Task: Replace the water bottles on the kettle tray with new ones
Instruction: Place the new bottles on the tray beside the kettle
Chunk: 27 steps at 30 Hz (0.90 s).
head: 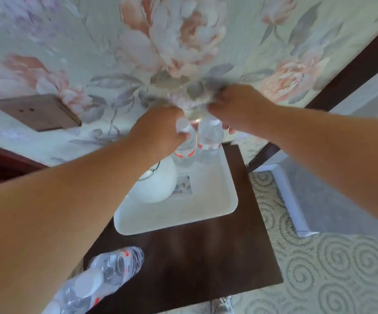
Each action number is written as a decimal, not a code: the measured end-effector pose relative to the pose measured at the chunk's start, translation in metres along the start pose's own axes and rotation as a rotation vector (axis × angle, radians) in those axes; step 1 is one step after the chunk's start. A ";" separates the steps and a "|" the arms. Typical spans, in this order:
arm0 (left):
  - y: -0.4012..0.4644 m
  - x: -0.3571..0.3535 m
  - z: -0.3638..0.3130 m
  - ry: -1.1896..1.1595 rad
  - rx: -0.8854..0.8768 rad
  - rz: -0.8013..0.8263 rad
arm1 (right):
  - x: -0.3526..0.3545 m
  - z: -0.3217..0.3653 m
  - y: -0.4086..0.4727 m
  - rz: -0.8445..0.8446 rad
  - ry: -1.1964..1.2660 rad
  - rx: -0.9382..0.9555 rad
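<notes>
A white kettle tray [206, 214] lies on a dark wooden table [195, 257]. At its far end two clear water bottles with red-and-white labels stand side by side. My left hand [160, 130] is closed around the neck of the left bottle [184, 152], whose white cap shows above my fingers. My right hand [235, 107] grips the top of the right bottle [209, 137] and hides its cap. A white kettle [158, 184] stands on the tray's left side, partly behind my left forearm. Two more clear bottles [120, 261] [81, 288] are at the table's near left corner.
A small printed card [183, 184] lies on the tray beside the kettle. The floral wall rises just behind the tray, with a metal socket plate [38, 112] to the left. Patterned carpet [319, 268] lies right of the table, and a white frame [290, 200] stands there.
</notes>
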State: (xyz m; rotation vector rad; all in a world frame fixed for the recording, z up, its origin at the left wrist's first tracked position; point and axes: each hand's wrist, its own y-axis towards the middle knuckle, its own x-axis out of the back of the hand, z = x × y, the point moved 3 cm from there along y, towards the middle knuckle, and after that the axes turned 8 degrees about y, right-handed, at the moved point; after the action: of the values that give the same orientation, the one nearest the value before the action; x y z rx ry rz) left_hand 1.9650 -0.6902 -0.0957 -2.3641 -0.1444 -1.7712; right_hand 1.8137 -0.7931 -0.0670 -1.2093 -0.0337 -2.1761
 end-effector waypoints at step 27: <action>0.006 0.006 -0.003 0.061 -0.052 -0.084 | -0.007 0.004 0.005 0.095 -0.384 0.503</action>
State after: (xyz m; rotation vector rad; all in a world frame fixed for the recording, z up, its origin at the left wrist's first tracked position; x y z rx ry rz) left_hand 1.9650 -0.6968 -0.0895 -2.3694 -0.1936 -1.9049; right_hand 1.8221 -0.7922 -0.0713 -1.2704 -0.6316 -1.6811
